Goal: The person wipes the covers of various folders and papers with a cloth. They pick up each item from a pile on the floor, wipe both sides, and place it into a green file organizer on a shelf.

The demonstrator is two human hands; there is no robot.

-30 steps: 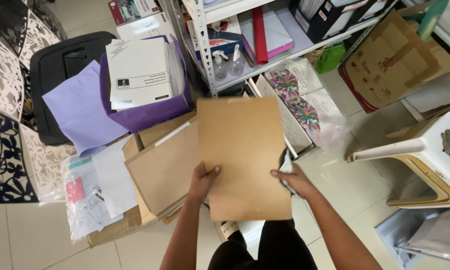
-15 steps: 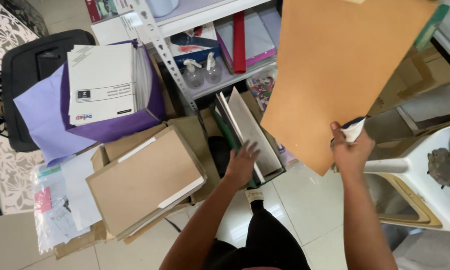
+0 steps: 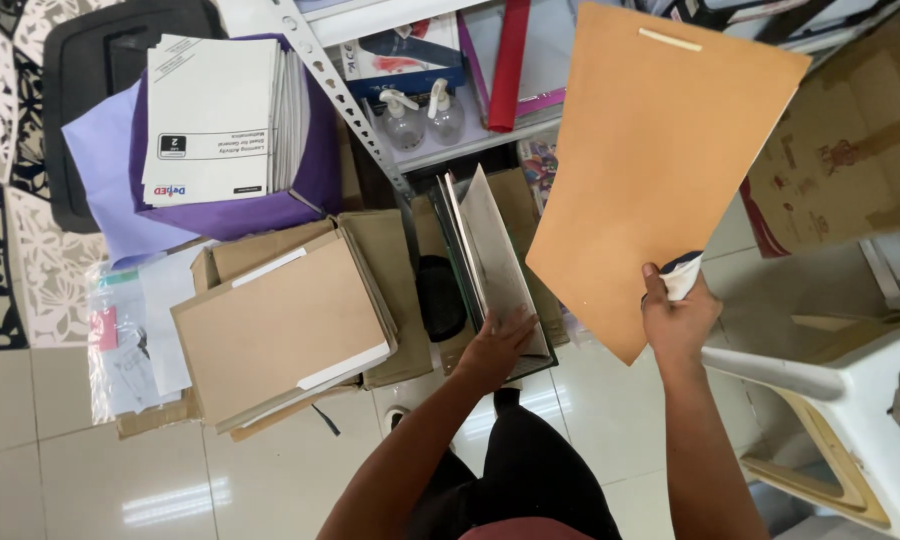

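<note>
Brown and stiff, a large envelope (image 3: 655,170) is held up at a tilt in front of the metal shelf (image 3: 340,85), its lower corner pinched in the right hand (image 3: 678,318). The fingers of that hand are closed on the envelope's edge together with a small white cloth (image 3: 683,272) bunched against the palm. To its left, the left hand (image 3: 498,347) lies with fingers spread flat on a grey board (image 3: 500,250) that stands among upright folders in a box on the floor. Left of that box lies a stack of brown folders (image 3: 285,325) on flattened cardboard, and behind it a purple bag (image 3: 310,165) holds white booklets (image 3: 208,120). Two clear pump bottles (image 3: 422,115) stand on the shelf's low level. A white plastic chair (image 3: 850,400) stands just right of the right arm.
</note>
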